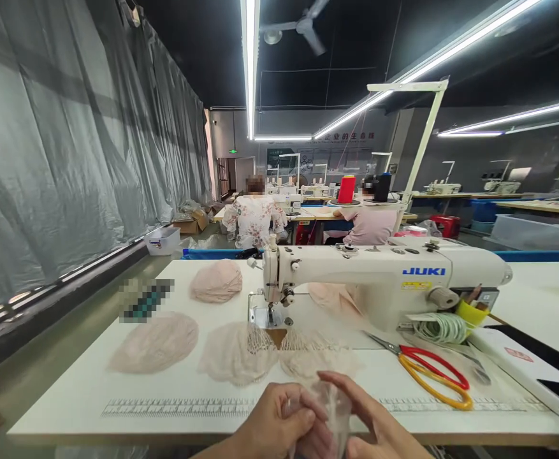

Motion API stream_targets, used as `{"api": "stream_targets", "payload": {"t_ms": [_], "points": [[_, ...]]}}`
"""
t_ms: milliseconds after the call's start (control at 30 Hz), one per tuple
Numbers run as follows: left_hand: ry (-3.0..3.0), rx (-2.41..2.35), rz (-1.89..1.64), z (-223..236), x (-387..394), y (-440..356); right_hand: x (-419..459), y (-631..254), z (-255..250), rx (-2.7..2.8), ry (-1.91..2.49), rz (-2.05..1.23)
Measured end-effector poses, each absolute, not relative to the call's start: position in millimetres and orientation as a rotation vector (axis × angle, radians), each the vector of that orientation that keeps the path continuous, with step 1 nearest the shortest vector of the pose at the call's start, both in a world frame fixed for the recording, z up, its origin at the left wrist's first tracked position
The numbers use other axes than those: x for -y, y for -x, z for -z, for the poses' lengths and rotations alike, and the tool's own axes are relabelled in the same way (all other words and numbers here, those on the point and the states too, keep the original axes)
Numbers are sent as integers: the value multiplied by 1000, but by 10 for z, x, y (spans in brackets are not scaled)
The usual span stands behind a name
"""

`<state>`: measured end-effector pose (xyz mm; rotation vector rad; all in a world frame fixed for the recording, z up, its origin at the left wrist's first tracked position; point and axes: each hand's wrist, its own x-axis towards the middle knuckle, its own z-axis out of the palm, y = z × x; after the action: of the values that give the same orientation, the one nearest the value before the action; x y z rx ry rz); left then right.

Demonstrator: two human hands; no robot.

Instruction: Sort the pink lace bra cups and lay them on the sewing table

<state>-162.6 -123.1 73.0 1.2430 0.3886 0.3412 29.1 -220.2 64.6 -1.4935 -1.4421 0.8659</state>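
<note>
At the table's front edge, my left hand [286, 417] curls its fingers around a sheer whitish piece [340, 408], fabric or thin film; I cannot tell which. My right hand [372, 414] has the same piece between its stretched index finger and thumb. Just beyond my hands lie two pale pink sheer lace-edged pieces [236, 354], side by side before the needle of a white sewing machine [355, 271]. Further left are another flat sheer pink piece [157, 341] and a gathered pink pile [217, 280]. More pink fabric [334, 296] shows behind the machine arm.
Scissors [432, 376] with red and yellow handles lie to the right. Near them are a coil of pale cord [439, 328], a yellow holder [471, 313] and a white box-like object [518, 363]. A ruler strip [178, 407] runs along the front. Two people sit at machines ahead.
</note>
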Motion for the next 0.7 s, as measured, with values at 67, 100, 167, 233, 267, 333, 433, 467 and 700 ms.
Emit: {"api": "stream_targets", "payload": {"t_ms": [67,100,167,233,267,333,433,467,700], "points": [[-1254,-401,-398,-684,1272,1790,2155,-150,-546,1436,1409,-1118],[-1276,-420,-424,-652,1291,1875,2157,-87,-509,1423,1395,-1183],[-1326,-462,-424,-584,1337,2041,2205,18,-483,1396,1411,-1212],[-1360,-495,-361,-533,1402,2171,2278,105,-519,1406,1423,-1191],[-1368,-501,-327,-521,1441,2213,2313,148,-550,1450,1432,-1164],[-1384,-517,-285,-531,1524,2245,2373,231,-615,1575,1469,-1067],[-1482,-568,-276,-622,1640,2211,2453,310,-670,1683,1530,-904],[-1513,-580,-271,-666,1670,2197,2482,316,-673,1697,1548,-857],[-1566,-621,-190,-874,1714,2177,2566,225,-640,1779,1616,-638]]}}
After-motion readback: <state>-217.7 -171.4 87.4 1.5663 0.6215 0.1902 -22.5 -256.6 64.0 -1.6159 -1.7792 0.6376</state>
